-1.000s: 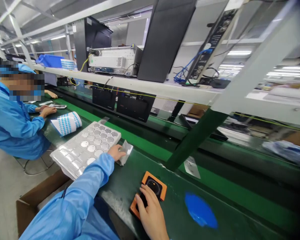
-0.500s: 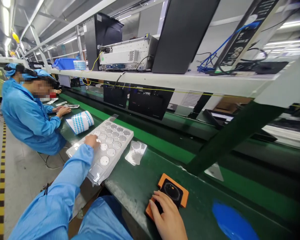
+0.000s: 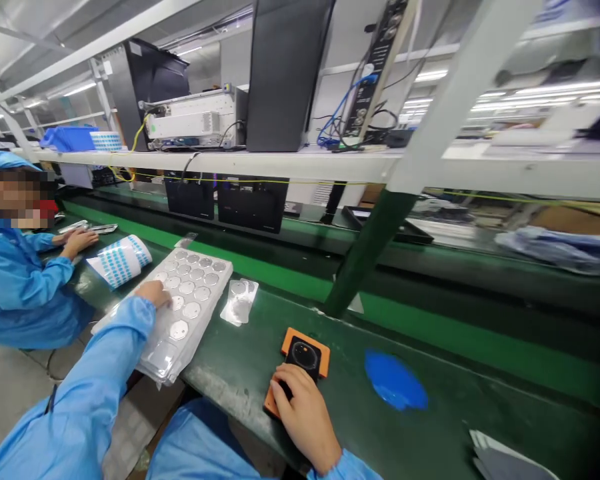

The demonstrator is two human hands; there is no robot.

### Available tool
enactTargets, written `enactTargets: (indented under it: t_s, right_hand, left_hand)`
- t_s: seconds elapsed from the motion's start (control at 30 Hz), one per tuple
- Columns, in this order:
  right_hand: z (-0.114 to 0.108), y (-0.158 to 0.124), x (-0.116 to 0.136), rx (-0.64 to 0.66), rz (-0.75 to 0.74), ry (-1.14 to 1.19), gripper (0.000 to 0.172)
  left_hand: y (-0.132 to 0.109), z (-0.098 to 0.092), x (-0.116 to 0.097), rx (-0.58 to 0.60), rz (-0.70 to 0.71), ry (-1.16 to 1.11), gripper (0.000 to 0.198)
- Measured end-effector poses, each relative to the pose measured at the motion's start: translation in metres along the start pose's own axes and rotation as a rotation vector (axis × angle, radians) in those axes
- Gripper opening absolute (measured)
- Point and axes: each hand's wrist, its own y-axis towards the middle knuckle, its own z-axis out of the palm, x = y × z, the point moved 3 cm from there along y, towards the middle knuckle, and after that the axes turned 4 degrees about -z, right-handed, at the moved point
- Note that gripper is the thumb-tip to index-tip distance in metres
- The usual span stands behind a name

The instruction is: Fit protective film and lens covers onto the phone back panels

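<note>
From my station I read the step in hand as working round discs [image 3: 191, 310] out of the clear blister tray [image 3: 213, 293]. The left hand [image 3: 153, 293] lies flat on the tray; I cannot confirm a grip. Right of the tray, the right hand [image 3: 300, 417] closes over a black round part [image 3: 304, 355] in an orange holder [image 3: 319, 345]. The next move appears to call for lifting one disc clear.
</note>
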Motion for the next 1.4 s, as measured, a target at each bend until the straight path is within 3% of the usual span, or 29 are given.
enactTargets:
  t_s: [0.13,0.23,0.27,0.3,0.37,0.47,0.53,0.7,0.8,0.9,1.03,1.27,1.33,1.4]
  right_hand:
    - [-0.007,-0.004,0.008,-0.075,-0.026,0.009,0.017]
    - [-0.013,-0.006,0.019,-0.134,-0.097,-0.029,0.029]
    - [-0.014,-0.006,0.022,-0.140,-0.117,-0.038,0.036]
    - [-0.017,-0.006,0.024,-0.138,-0.129,-0.044,0.041]
    - [-0.022,-0.005,0.025,-0.112,-0.136,-0.044,0.045]
    - [-0.032,-0.005,0.009,-0.071,-0.110,-0.056,0.040]
    - [-0.041,-0.002,-0.011,-0.064,-0.072,-0.082,0.039]
    - [-0.050,0.014,-0.065,0.080,0.002,-0.104,0.038]
    - [-0.045,0.020,-0.081,0.192,0.034,-0.094,0.038]
    - [-0.044,0.023,-0.086,0.186,0.057,-0.124,0.039]
    - [-0.044,0.029,-0.086,0.144,0.085,-0.181,0.029]
    - [-0.034,0.019,-0.068,0.102,0.088,-0.257,0.030]
    - [-0.049,0.008,-0.070,0.070,0.096,-0.301,0.032]
    - [-0.084,-0.012,-0.083,-0.010,0.157,-0.389,0.033]
  left_hand:
    - [-0.036,-0.019,-0.025,-0.138,0.041,-0.149,0.034]
    - [-0.090,-0.005,-0.062,-0.154,0.136,-0.307,0.030]
    - [-0.114,0.009,-0.080,-0.113,0.188,-0.402,0.027]
    - [-0.139,0.027,-0.102,0.008,0.280,-0.672,0.024]
    - [-0.187,0.066,-0.150,0.170,0.393,-0.803,0.020]
    - [-0.228,0.108,-0.208,0.456,0.400,-1.159,0.019]
    - [-0.232,0.117,-0.226,0.509,0.420,-1.273,0.020]
    - [-0.214,0.120,-0.213,0.154,0.562,-0.965,0.015]
    - [-0.213,0.134,-0.201,0.059,0.606,-0.881,0.018]
    - [-0.217,0.144,-0.200,0.017,0.658,-0.855,0.019]
    - [-0.219,0.138,-0.207,-0.026,0.734,-0.848,0.019]
    - [-0.226,0.126,-0.241,-0.044,0.999,-0.705,0.034]
    - [-0.229,0.129,-0.251,-0.024,1.073,-0.586,0.039]
    - [-0.230,0.134,-0.258,-0.019,1.095,-0.484,0.038]
